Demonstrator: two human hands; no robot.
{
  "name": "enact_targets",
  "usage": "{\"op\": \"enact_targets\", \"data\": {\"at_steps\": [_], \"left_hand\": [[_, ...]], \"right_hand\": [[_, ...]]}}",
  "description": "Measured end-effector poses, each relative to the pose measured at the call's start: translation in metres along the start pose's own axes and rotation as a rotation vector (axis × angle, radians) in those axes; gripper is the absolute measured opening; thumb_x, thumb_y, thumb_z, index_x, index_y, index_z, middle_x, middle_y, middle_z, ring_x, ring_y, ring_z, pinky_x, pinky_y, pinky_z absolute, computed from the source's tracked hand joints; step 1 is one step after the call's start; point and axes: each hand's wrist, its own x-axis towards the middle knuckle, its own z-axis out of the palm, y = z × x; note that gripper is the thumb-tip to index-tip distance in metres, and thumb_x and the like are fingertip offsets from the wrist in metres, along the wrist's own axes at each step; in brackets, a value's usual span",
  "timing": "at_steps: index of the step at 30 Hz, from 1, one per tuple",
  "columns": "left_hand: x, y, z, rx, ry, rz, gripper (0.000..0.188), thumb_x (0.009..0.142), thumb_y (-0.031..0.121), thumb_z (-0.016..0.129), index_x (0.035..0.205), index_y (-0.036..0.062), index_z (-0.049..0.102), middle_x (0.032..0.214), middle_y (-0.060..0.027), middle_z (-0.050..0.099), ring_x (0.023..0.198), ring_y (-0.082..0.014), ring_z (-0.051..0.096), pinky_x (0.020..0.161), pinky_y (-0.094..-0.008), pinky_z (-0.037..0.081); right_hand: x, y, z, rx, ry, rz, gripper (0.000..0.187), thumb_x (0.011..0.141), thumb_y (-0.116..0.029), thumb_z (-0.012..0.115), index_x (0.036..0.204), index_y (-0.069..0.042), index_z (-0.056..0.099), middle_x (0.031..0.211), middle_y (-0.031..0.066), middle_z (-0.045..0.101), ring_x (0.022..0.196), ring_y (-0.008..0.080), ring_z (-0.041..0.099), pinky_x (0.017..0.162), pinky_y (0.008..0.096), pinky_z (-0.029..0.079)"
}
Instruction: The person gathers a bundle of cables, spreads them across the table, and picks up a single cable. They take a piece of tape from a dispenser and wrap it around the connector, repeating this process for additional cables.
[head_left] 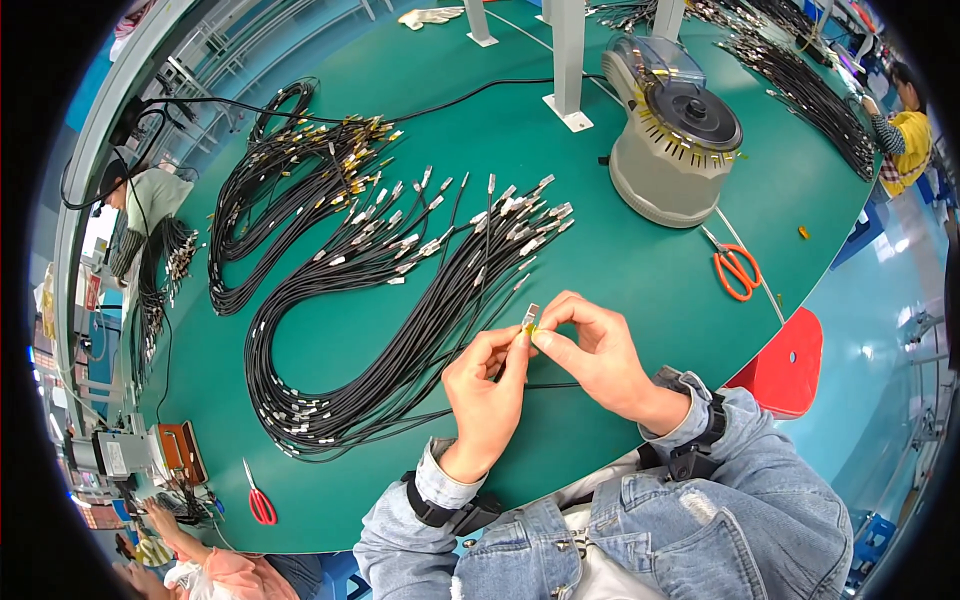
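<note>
Between thumb and fingers, my left hand (485, 395) pinches a cable by its silver metal connector (530, 315), which points up. My right hand (605, 360) meets it from the right, its thumb and forefinger closed on a small piece of yellow tape (534, 331) against the connector's base. Fingertips hide part of the tape. To the left of my hands lies a big curved bundle of black cables (390, 375) with silver connectors at its ends. Behind it, a second bundle (235, 235) has yellow tape around many of its ends.
A round grey tape dispenser (665, 165) stands at the back right of the green table (560, 465). Orange-handled scissors (737, 272) lie at right, red-handled scissors (261, 505) at front left. A metal post (568, 70) rises behind. A red stool (785, 370) stands beyond the right edge. Other people work around.
</note>
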Motion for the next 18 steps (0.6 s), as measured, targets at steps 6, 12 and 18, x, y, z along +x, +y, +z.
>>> {"op": "enact_targets", "data": {"at_steps": [6, 12, 18], "left_hand": [[-0.0016, -0.0013, -0.0001, 0.112, 0.052, 0.12, 0.01, 0.08, 0.0, 0.063, 0.089, -0.0039, 0.063, 0.076, -0.0068, 0.064, 0.062, -0.005, 0.056, 0.053, -0.0177, 0.044], [-0.0027, -0.0003, 0.0016, 0.104, 0.045, 0.12, 0.01, 0.08, -0.001, 0.063, 0.089, -0.0037, 0.063, 0.076, -0.0071, 0.064, 0.063, -0.0055, 0.057, 0.054, -0.0177, 0.044], [-0.0034, -0.0012, 0.0022, 0.109, 0.044, 0.126, 0.01, 0.08, -0.001, 0.063, 0.089, -0.0039, 0.063, 0.077, -0.0073, 0.064, 0.063, -0.0059, 0.057, 0.054, -0.0177, 0.044]], "right_hand": [[0.0002, 0.0016, 0.0058, 0.072, 0.064, 0.015, 0.008, 0.08, -0.007, 0.061, 0.079, 0.0, 0.058, 0.081, 0.0042, 0.057, 0.083, 0.0138, 0.05, 0.08, 0.0284, 0.039], [0.0, 0.0035, 0.0024, 0.051, 0.056, 0.014, 0.006, 0.082, -0.006, 0.06, 0.082, 0.0, 0.058, 0.085, 0.0047, 0.056, 0.085, 0.0132, 0.05, 0.08, 0.0282, 0.04], [0.0003, 0.005, -0.0019, -0.003, 0.01, 0.008, 0.004, 0.084, -0.003, 0.057, 0.087, 0.0, 0.056, 0.089, 0.0057, 0.054, 0.086, 0.0127, 0.051, 0.08, 0.0283, 0.041]]}}
